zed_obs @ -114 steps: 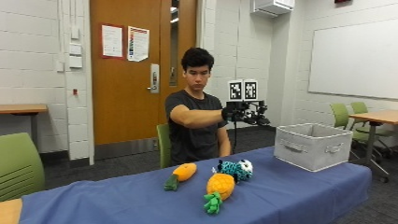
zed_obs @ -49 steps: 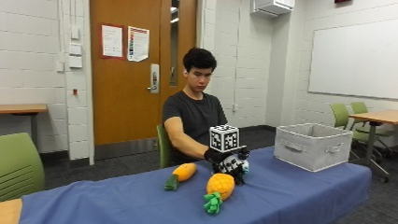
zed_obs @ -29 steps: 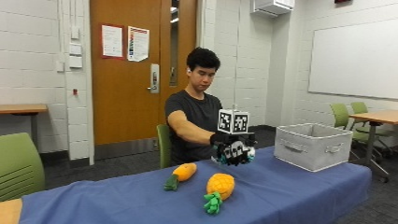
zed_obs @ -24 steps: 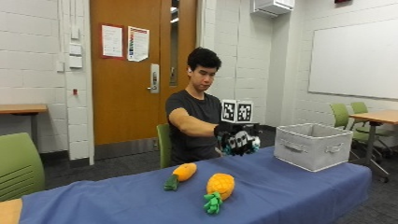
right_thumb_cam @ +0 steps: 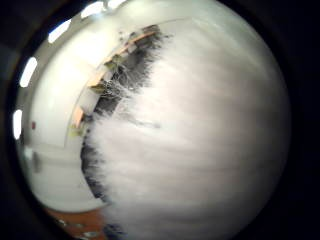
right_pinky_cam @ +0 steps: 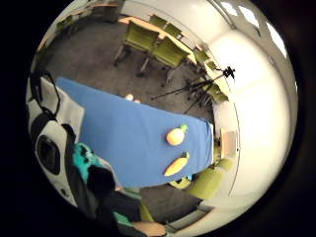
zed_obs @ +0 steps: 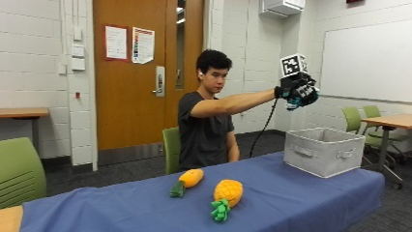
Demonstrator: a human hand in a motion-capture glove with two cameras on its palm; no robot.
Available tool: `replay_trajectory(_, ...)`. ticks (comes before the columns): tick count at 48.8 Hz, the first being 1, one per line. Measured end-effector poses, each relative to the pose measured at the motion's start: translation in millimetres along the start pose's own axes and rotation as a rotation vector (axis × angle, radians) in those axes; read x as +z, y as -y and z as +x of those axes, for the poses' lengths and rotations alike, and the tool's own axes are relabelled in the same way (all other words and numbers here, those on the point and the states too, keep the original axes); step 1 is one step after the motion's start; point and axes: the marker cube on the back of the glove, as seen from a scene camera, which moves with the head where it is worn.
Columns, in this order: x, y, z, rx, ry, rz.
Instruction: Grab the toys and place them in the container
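Note:
In the outside view my gloved right hand (zed_obs: 291, 89) is held out at head height, its fingers curled round a teal, white and black plush toy (zed_obs: 305, 98). Hand and toy hang well above the grey fabric container (zed_obs: 322, 151), which stands at the right end of the blue table (zed_obs: 128, 208). A plush pineapple (zed_obs: 227, 194) and a plush carrot (zed_obs: 186, 180) lie on the cloth near the middle. The little finger side palm view looks down on the pineapple (right_pinky_cam: 176, 136), the carrot (right_pinky_cam: 176, 165) and the toy's teal edge (right_pinky_cam: 84, 157). White fur (right_thumb_cam: 200, 150) fills the thumb side palm view.
A green chair (zed_obs: 19, 174) stands at the table's left end and another (zed_obs: 171, 147) behind the person. More green chairs (zed_obs: 360, 121) and a wooden table (zed_obs: 386, 121) are at the right, beyond the container.
My hand came down onto the plush toy beside the pineapple, gripped it, lifted it off the table and carried it up and right, to above the container.

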Motion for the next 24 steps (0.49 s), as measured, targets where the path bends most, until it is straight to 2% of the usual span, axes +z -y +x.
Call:
replay_trajectory(3, -4.7, 11.2, -41.0, -0.071, 0.050, -0.003)
replay_trajectory(7, -6.0, 16.5, -96.1, -0.319, 0.187, -0.003)
replay_trajectory(8, -3.5, 19.1, -106.6, -0.340, 0.180, -0.005)
replay_trajectory(12, 14.9, 36.6, -130.9, -0.257, 0.126, -0.036)
replay_trajectory(17, 47.3, 59.0, -106.1, -0.236, 0.155, -0.064)
replay_trajectory(24, 65.3, 61.7, -124.5, -0.130, 0.178, -0.133)
